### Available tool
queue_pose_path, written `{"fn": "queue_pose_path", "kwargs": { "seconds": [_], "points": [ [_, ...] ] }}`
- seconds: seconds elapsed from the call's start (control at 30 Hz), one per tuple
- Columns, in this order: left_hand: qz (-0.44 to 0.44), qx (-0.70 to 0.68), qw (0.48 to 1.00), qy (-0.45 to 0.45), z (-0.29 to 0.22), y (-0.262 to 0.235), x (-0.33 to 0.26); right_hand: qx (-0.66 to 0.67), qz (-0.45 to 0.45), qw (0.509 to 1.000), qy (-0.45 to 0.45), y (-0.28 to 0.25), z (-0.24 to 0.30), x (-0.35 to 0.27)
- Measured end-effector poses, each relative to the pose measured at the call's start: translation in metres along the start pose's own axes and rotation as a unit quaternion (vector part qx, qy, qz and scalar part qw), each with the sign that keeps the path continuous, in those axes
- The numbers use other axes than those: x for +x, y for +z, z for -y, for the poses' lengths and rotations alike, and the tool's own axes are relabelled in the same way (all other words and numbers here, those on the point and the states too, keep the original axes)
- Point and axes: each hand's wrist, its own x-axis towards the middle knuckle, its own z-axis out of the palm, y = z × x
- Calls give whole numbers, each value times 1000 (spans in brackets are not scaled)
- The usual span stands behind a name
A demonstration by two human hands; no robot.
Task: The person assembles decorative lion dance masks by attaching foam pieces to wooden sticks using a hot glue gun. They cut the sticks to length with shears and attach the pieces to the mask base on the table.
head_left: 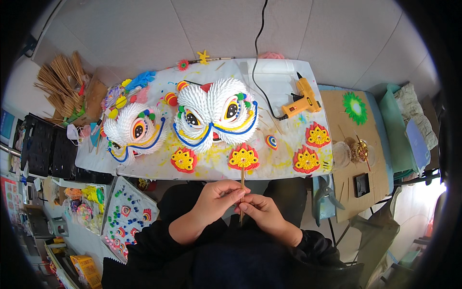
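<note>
My left hand and my right hand meet just in front of the table's near edge. Both pinch a thin wooden stick, held upright, the left slightly higher than the right. Its top end reaches a red-and-yellow flame-shaped ornament; whether the two are joined I cannot tell. Similar ornaments lie to the left and right. Beyond my hands sits a large white lion-head mask with blue and yellow trim, and a second mask is to its left.
A yellow glue gun with a black cord lies at the table's far right. Pliers-like cutters and a small black tray are at the right. Bundled sticks stand far left. A tray of small coloured pieces sits lower left.
</note>
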Motion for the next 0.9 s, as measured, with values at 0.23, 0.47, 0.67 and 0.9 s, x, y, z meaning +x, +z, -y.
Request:
{"fn": "queue_pose_path", "kwargs": {
  "seconds": [0.23, 0.47, 0.67, 0.9],
  "points": [
    [-29, -18, 999, -16, -2, -7, 3, 25, 47, 994, 96, -2, 1, 3],
    [-54, -2, 998, 24, 2, -13, 0, 49, 69, 990, 113, 2, -2, 7],
    [-45, -13, 999, 10, 2, -17, -2, 15, 59, 989, 132, 8, -1, 12],
    [-51, -15, 998, 28, 4, -16, -2, -159, -67, 985, -33, -12, -14, -17]
  ]
}}
